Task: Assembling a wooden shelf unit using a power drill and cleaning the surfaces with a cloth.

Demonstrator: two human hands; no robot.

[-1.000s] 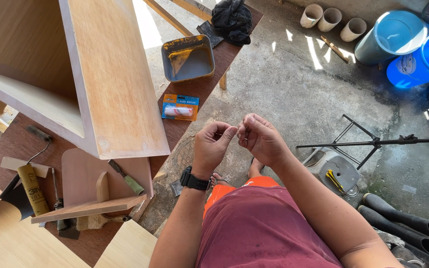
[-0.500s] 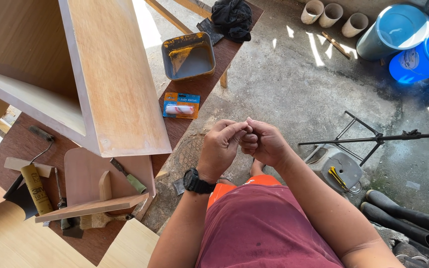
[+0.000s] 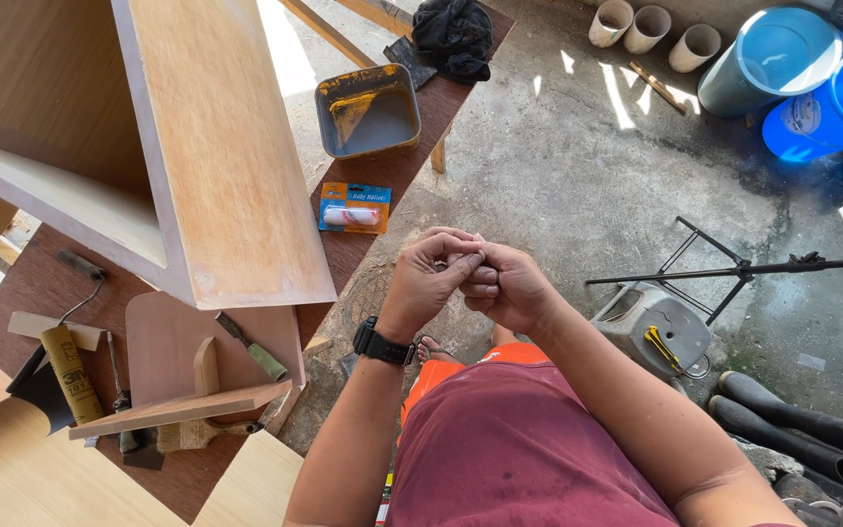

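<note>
Setting: a concrete workshop floor in patchy sun, with a dark brown workbench to the left of the hands.
Left hand: the left hand, a black watch on its wrist, is curled shut, fingertips pressed to the right hand.
Right hand: the right hand is closed into a loose fist touching the left; whether anything small is pinched between them cannot be told.
Nearest on bench: a packaged mini roller just left of the hands, a stained paint tray beyond it.
Large piece: a pale wooden cabinet fills the bench farther left.
Right side: a black stand and blue buckets, well apart.
Below: rubber boots.
</note>
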